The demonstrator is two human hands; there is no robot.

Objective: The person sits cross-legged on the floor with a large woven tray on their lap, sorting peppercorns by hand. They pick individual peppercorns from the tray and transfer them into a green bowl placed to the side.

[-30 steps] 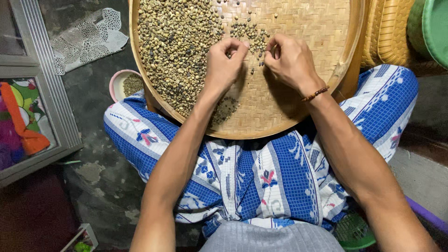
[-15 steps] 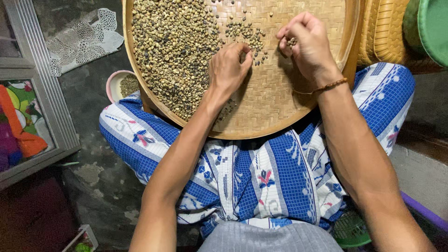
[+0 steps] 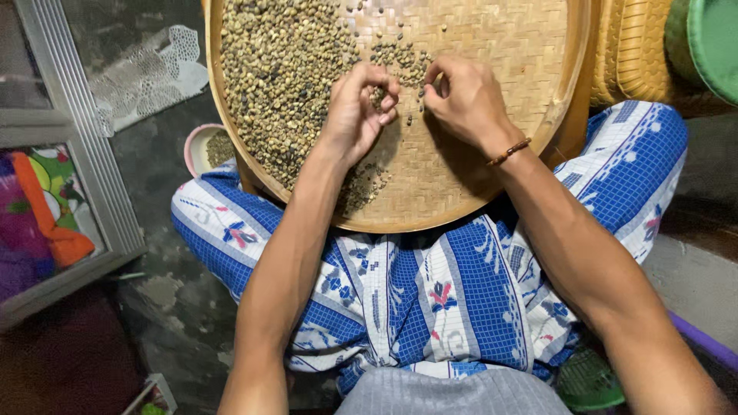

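Pinching green coffee beans (image 3: 288,69) on my lap-held woven bamboo tray (image 3: 492,115), left hand (image 3: 355,111) and right hand (image 3: 461,96) curled; a knee jolt could scatter sorted piles.

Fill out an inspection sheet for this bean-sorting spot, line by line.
Surface: round woven tray resting on the lap, over blue patterned cloth.
Job's things: big bean pile on the tray's left; small loose cluster at centre.
Clutter: pink bowl of beans beside the tray.
Grips: left hand curled on beans; right hand pinching beside it.
Cables: nothing seen.
Surroundings: concrete floor, yellow basket, green tub.
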